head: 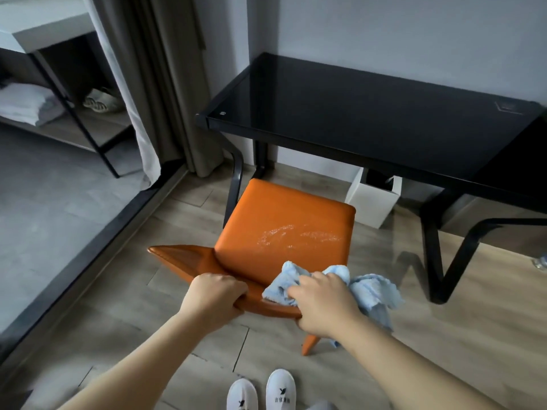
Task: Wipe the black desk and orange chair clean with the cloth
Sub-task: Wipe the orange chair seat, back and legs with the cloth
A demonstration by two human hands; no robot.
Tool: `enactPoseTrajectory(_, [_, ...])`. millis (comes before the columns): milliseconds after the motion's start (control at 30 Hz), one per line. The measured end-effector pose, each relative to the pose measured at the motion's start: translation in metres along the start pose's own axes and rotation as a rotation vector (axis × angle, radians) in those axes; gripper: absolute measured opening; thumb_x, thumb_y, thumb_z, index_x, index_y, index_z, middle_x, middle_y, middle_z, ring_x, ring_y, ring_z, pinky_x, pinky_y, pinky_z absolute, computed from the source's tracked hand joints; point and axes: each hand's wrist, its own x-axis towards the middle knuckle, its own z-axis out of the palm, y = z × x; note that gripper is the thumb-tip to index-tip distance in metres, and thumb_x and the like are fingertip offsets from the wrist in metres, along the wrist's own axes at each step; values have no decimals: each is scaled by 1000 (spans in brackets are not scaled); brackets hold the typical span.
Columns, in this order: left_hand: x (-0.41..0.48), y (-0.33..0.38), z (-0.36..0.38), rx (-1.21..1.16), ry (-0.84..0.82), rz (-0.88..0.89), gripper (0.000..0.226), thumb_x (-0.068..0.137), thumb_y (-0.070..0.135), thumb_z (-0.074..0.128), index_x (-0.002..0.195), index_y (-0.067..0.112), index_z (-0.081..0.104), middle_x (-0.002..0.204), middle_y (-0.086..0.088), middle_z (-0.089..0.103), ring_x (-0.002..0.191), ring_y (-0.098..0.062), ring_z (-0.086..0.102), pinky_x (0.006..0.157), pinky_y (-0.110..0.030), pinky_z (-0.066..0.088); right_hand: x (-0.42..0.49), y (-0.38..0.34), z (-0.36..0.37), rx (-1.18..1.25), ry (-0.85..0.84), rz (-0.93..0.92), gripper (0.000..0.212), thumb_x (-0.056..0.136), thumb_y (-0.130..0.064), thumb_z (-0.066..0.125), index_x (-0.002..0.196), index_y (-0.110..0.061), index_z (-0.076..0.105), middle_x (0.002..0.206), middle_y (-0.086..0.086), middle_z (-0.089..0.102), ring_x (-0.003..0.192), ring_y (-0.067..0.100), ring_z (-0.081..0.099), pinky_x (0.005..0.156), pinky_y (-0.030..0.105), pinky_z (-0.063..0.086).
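Head view, orange chair (284, 226) seat facing black desk (370, 119), left hand (214, 297) grips backrest, right hand (322, 303) grips cloth (371, 294)

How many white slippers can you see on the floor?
2. The left slipper and the right slipper sit side by side at the bottom edge, on the person's feet, behind the orange chair. None seem hidden.
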Motion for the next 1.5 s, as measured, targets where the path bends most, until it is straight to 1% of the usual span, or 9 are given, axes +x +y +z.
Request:
enactPoseTrajectory(233, [-6,0,2,-69,156,119,27,54,42,80,72,28,65,68,12,64,69,-10,64,59,-23,38,2,7,8,172,-48,113,57,69,-67,60,118,-39,53,115,-9,52,109,19,45,89,36,30])
enactPoseTrajectory(400, [-2,-2,-8,-174,-109,58,37,74,44,55,111,37,51,105,17,59,105,-9,52,80,-25,31,-5,13,4,620,154,319,58,67,-66,67,116,-37,56,113,-15,51,103,11,53,85,27,41])
enactPoseTrajectory(600, [14,30,-46,-1396,-141,-251,43,80,47,63,118,32,49,106,17,60,95,3,57,76,-16,44,-17,12,-3,986,692,511,26,74,-23,79,93,-32,62,99,-13,60,92,-1,55,76,2,36])
enactPoseTrajectory(733, [36,80,-61,-1747,-218,-226,79,63,66,62,132,33,41,124,8,59,113,-15,56,95,-38,45,-35,29,-19,1099,811,496,36,76,-19,78,88,-45,55,99,-20,61,99,-13,52,80,1,37])
enactPoseTrajectory(833, [61,117,-73,-1884,-179,-260,70,65,63,69,126,36,47,118,2,65,107,-23,63,88,-43,51,-48,53,-27,1217,794,447,28,77,-23,78,89,-40,59,96,-23,65,99,-8,56,82,5,39])
enactPoseTrajectory(1000, [112,180,-82,-1849,-29,-438,21,89,33,58,104,19,64,87,-5,74,82,-23,70,65,-32,55,-69,119,-25,1316,888,536,28,68,-33,80,85,-29,58,87,-15,64,84,-12,57,70,3,40])
enactPoseTrajectory(1167, [161,258,-86,-1917,-122,-313,13,88,24,61,99,23,68,97,0,73,91,-20,69,69,-30,53,-113,250,-4,1362,951,773,39,71,-14,81,89,-13,47,80,-4,55,67,2,56,60,21,41])
enactPoseTrajectory(1333, [198,313,-82,-1767,-192,-354,12,92,23,58,96,22,69,92,0,74,85,-19,69,67,-32,53,-145,337,29,1463,712,989,76,73,-9,78,135,-17,36,119,1,54,103,21,58,90,39,48])
enactPoseTrajectory(1500, [229,335,-63,-1451,62,-568,32,93,17,56,124,12,53,119,-8,61,104,-29,60,90,-45,50,-150,381,33,1796,516,1015,30,74,-5,71,103,-6,66,85,11,72,74,26,68,64,30,52])
